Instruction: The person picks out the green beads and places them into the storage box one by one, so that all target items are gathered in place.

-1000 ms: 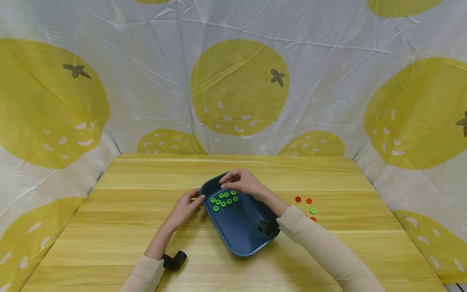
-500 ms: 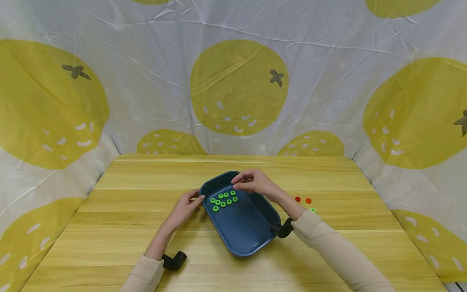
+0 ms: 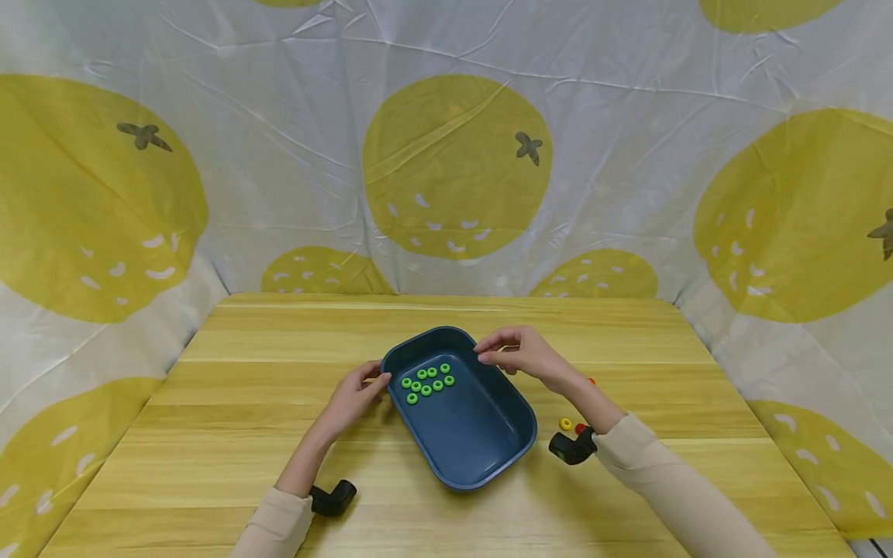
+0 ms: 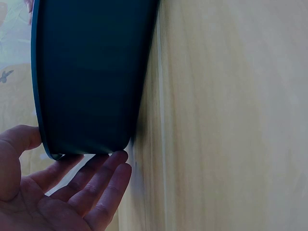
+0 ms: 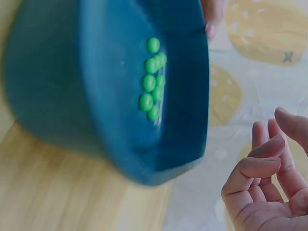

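A dark blue rectangular basin (image 3: pixel 467 446) sits at an angle on the table. Several small green rings (image 3: pixel 426 390) lie on its floor, toward the far left end. My left hand (image 3: pixel 354 399) holds the basin's left far corner. The left wrist view shows the thumb at the rim and the fingers (image 4: pixel 108 192) against the outer wall. My right hand (image 3: pixel 523 356) hovers beside the far right rim, with loosely bent fingers. In the right wrist view nothing shows between its thumb and fingers (image 5: pixel 257 168).
Right of the basin, a yellow ring (image 3: pixel 565 424) and a red ring (image 3: pixel 580 428) lie on the wooden table (image 3: pixel 209 434). Another orange-red piece (image 3: pixel 591 380) peeks out behind the right forearm. A fruit-print curtain (image 3: pixel 460 170) hangs behind the table.
From above the basin's far end, my right hand has moved rightward past its rim. The yellow and red rings near its wrist have come into sight. My left hand and the green rings stay put.
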`<state>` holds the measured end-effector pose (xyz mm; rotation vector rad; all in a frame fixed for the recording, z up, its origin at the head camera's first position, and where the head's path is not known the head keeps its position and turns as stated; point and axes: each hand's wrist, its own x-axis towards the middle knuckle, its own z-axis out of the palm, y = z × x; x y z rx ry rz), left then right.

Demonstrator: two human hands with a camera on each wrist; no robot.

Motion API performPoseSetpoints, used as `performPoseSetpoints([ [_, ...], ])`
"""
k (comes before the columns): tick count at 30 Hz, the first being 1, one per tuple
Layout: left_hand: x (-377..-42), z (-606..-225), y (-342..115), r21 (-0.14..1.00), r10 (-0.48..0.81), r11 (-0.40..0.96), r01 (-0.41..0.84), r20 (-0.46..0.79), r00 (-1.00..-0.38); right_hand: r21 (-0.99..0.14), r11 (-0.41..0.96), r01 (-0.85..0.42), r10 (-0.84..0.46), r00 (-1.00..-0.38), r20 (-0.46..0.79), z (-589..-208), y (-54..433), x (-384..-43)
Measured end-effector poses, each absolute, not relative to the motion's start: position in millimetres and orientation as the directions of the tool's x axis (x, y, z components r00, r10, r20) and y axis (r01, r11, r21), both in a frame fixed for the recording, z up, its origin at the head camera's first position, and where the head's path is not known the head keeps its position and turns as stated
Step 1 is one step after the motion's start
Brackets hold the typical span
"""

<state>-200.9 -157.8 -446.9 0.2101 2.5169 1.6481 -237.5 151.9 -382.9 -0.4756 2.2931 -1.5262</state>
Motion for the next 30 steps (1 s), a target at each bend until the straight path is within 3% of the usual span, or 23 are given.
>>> performPoseSetpoints([
  [30, -200.9, -446.8, -157.6, 0.917, 0.187, 0.395, 0.053, -0.024, -0.982, -0.951, 0.309, 0.015, -0.345, -0.930, -0.127, -400.9, 230.7, -212.3],
])
